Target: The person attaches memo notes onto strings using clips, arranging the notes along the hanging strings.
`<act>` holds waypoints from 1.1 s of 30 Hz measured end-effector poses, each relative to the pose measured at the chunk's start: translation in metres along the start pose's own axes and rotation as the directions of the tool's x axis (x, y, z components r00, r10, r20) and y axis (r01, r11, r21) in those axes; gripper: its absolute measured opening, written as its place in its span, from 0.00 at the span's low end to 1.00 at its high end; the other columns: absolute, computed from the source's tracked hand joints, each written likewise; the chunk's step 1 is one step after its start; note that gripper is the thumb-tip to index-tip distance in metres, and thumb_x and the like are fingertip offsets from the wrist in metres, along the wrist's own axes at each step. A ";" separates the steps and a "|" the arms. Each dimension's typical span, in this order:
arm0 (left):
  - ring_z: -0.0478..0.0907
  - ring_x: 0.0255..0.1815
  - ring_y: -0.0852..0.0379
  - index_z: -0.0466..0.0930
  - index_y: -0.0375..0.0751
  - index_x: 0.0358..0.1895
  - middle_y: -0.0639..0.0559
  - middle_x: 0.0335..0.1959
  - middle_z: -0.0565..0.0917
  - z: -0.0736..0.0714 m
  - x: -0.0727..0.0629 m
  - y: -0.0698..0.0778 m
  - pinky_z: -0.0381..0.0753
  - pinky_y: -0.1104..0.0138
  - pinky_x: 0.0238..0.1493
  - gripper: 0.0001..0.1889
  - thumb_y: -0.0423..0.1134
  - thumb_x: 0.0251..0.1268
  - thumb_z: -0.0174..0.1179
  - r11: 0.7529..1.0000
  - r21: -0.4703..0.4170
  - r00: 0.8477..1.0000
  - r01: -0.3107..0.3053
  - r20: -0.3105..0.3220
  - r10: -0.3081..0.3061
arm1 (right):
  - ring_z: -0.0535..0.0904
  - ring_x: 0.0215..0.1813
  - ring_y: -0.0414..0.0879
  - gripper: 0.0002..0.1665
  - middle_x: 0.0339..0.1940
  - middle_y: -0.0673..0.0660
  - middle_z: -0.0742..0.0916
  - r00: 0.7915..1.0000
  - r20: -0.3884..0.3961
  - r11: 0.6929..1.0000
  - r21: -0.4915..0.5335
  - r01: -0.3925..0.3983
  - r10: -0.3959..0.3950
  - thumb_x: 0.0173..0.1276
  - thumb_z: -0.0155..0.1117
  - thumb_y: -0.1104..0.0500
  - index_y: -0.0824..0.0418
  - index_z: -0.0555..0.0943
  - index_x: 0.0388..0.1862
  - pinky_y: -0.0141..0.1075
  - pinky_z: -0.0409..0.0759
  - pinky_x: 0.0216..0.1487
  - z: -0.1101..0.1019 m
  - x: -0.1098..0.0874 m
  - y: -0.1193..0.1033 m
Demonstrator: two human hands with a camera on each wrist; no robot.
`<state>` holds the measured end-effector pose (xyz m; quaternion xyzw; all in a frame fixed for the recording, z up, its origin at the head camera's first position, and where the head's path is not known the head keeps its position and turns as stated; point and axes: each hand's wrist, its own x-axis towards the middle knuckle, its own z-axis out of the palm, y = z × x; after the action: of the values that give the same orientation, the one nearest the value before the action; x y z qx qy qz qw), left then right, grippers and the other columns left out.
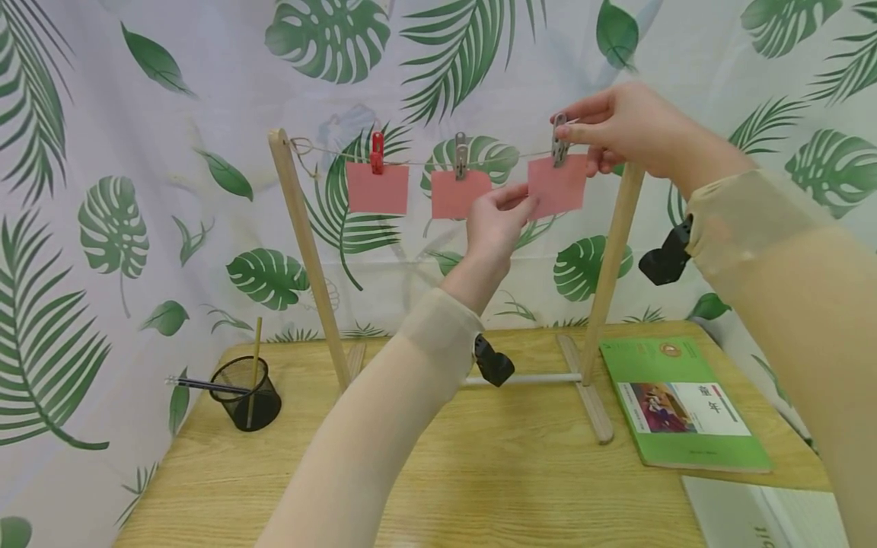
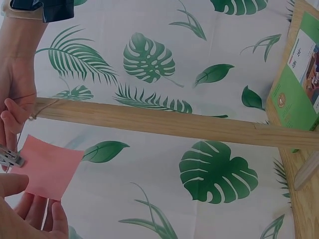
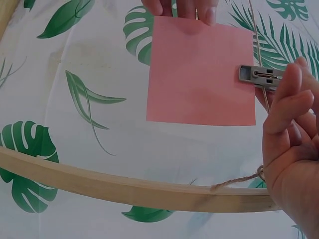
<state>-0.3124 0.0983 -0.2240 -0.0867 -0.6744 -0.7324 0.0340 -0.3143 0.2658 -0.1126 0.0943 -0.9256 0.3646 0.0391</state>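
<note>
My right hand (image 1: 633,133) pinches a grey clothespin (image 1: 559,144) between thumb and fingers. In the right wrist view the clothespin's jaws lie over the edge of a square pink paper (image 3: 199,74), right at the twine (image 3: 256,40). My left hand (image 1: 496,228) holds that paper by its left edge, thumb in front and fingers behind, as the left wrist view shows. To the left, a red clothespin (image 1: 377,152) and another grey clothespin (image 1: 461,156) each hold a pink paper on the twine. My left hand overlaps the middle paper's lower right corner.
Two wooden posts (image 1: 308,259) carry the twine, with a white bar (image 1: 541,378) low between them. On the wooden table (image 1: 479,472) stand a black mesh pen cup (image 1: 263,407) at left, and a green book (image 1: 692,449) and a notebook (image 1: 726,506) at right. Leaf-patterned cloth hangs behind.
</note>
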 end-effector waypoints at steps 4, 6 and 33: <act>0.81 0.51 0.60 0.85 0.41 0.54 0.51 0.49 0.87 0.000 -0.001 0.000 0.82 0.70 0.52 0.14 0.37 0.67 0.64 1.000 0.005 1.000 -0.005 0.015 0.005 | 0.77 0.22 0.43 0.37 0.33 0.44 0.86 1.000 -0.002 1.000 0.002 0.004 -0.004 0.72 0.60 0.45 0.59 0.67 0.75 0.29 0.80 0.28 0.000 0.001 0.000; 0.81 0.53 0.60 0.85 0.41 0.54 0.50 0.49 0.87 -0.001 -0.001 0.000 0.81 0.70 0.53 0.14 0.37 0.67 0.64 1.000 0.004 1.000 -0.008 0.021 0.008 | 0.78 0.22 0.43 0.37 0.32 0.44 0.86 1.000 -0.002 1.000 0.011 0.004 -0.004 0.71 0.61 0.45 0.59 0.67 0.75 0.29 0.79 0.27 0.000 0.001 0.000; 0.79 0.60 0.56 0.78 0.41 0.63 0.49 0.55 0.85 -0.009 -0.002 -0.003 0.75 0.63 0.66 0.20 0.37 0.69 0.62 0.999 -0.005 0.996 0.042 0.079 -0.042 | 0.80 0.24 0.43 0.42 0.66 0.56 0.79 1.000 0.004 0.990 0.139 0.003 -0.003 0.68 0.66 0.47 0.51 0.63 0.77 0.29 0.78 0.26 -0.004 -0.004 -0.001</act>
<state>-0.3112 0.0892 -0.2278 -0.1013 -0.6745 -0.7312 -0.0082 -0.3101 0.2688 -0.1098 0.0991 -0.8978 0.4280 0.0310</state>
